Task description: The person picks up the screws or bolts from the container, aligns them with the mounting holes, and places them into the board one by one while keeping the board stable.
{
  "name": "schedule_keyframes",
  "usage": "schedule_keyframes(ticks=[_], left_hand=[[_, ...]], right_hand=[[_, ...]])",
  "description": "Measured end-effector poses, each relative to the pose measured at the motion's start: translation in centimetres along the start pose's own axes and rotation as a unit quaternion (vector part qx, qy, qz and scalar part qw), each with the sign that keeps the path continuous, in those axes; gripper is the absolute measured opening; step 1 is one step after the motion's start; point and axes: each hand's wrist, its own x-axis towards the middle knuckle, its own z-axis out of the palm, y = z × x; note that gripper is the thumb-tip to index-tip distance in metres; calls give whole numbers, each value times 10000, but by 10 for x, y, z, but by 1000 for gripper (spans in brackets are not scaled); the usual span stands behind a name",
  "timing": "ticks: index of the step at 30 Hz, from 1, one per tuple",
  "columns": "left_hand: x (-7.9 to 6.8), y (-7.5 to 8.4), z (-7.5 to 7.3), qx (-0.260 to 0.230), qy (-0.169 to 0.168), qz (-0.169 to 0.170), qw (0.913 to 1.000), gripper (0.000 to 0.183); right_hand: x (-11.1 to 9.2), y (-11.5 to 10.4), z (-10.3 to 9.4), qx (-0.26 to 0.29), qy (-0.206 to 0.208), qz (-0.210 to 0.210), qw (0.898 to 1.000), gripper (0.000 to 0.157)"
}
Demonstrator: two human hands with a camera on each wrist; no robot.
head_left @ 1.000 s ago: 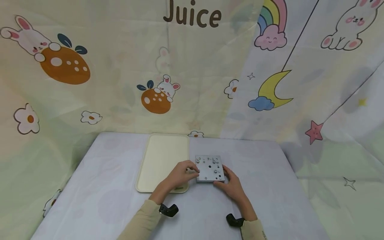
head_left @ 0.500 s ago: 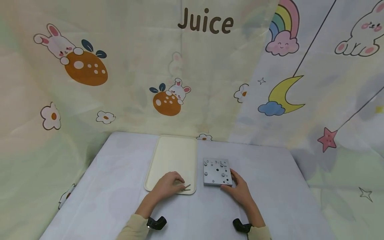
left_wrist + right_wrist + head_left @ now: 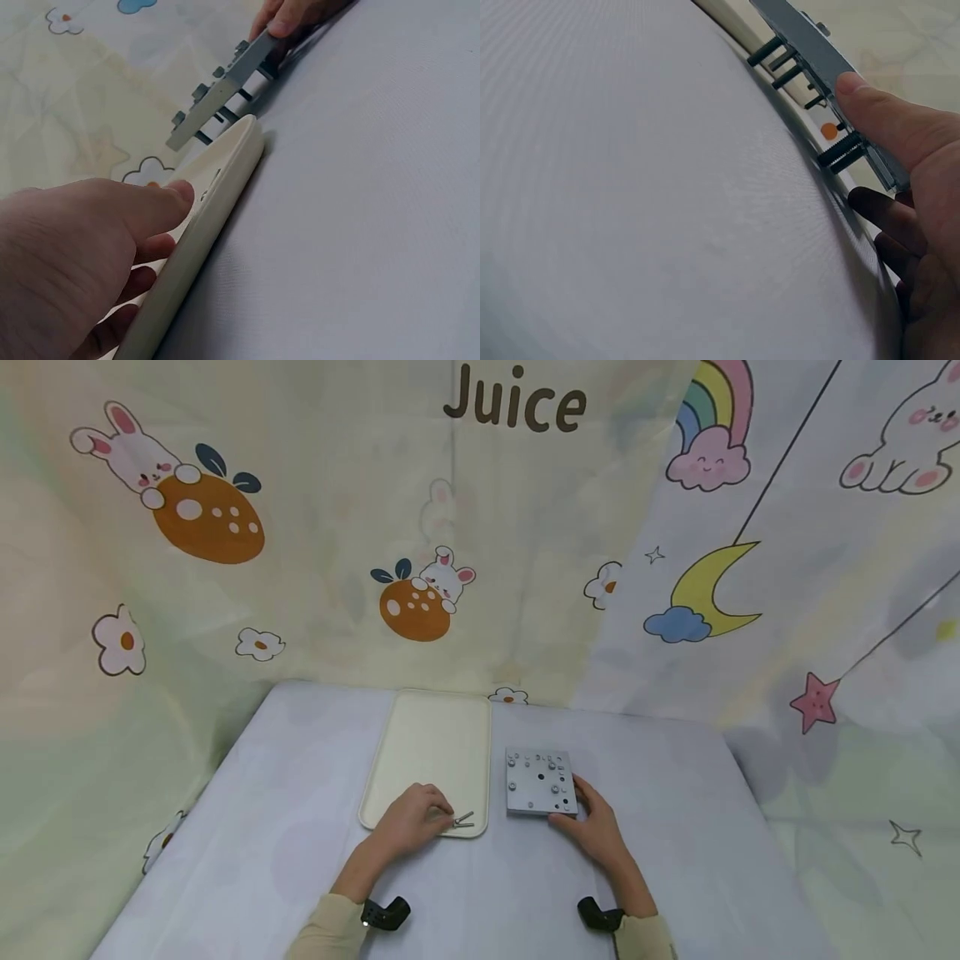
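Observation:
A square grey metal plate [image 3: 538,787] with several bolts and holes stands right of the tray. In the right wrist view, threaded bolt ends [image 3: 840,154] stick out beneath it. My right hand [image 3: 600,831] grips the plate's near right corner, thumb [image 3: 862,105] on its edge and fingers beyond. Over the cream tray's near end is my left hand [image 3: 412,818], thumb reaching forward and other fingers bent beneath. Two thin metal pins [image 3: 464,821] lie in the tray [image 3: 427,735] right at its fingertips. The index fingertip is hidden, and I see nothing held there.
A white cloth [image 3: 637,760] covers the table under tray and plate. Behind it hangs a printed cloth backdrop [image 3: 315,527]. The tray's raised rim [image 3: 251,139] runs between the left hand and the plate.
My left hand has left the plate's left side and come down over the tray's near end by the pins, shifting slightly left since. The right hand keeps its grip on the plate.

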Motion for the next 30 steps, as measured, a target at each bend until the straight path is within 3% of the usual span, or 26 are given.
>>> schedule_keyframes(ticks=[6, 13, 21, 30], left_hand=[[9, 2, -5, -40, -28, -43, 10000, 12], [10, 10, 1, 55, -102, -430, 9990, 16], [17, 14, 9, 266, 40, -475, 9985, 11], [14, 9, 10, 198, -21, -544, 9983, 12]], right_hand=[[9, -5, -5, -41, 65, 34, 10000, 101], [4, -1, -1, -39, -52, 195, 9998, 103], [4, 1, -5, -82, 105, 56, 9999, 101], [1, 6, 2, 90, 122, 103, 9998, 102]])
